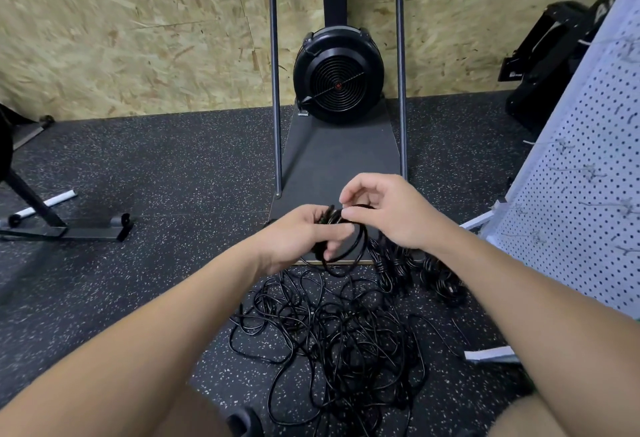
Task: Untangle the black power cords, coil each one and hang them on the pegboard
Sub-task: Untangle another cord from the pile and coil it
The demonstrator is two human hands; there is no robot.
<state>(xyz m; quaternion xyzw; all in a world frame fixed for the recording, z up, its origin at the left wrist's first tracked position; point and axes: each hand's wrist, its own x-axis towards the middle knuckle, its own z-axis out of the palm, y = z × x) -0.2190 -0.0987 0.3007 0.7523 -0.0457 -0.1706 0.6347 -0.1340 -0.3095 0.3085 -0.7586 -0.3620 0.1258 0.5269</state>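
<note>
My left hand [304, 234] grips a small coil of black power cord [343, 249], its loops hanging below my fingers. Just right of it, my right hand [384, 211] pinches a strand of the same coil between thumb and fingertips. Below both hands a big tangle of black cords [332, 329] lies spread on the speckled floor. Several bundled cords [440, 281] lie on the floor to the right of the tangle. The white pegboard [571, 201] stands at the right, with several metal hooks and no cord on the visible part.
A black fan machine [337, 69] on a dark base board with two upright poles stands straight ahead against the chipboard wall. A black equipment frame [52, 222] lies at the left. The pegboard's white foot [491, 355] sits on the floor at the right.
</note>
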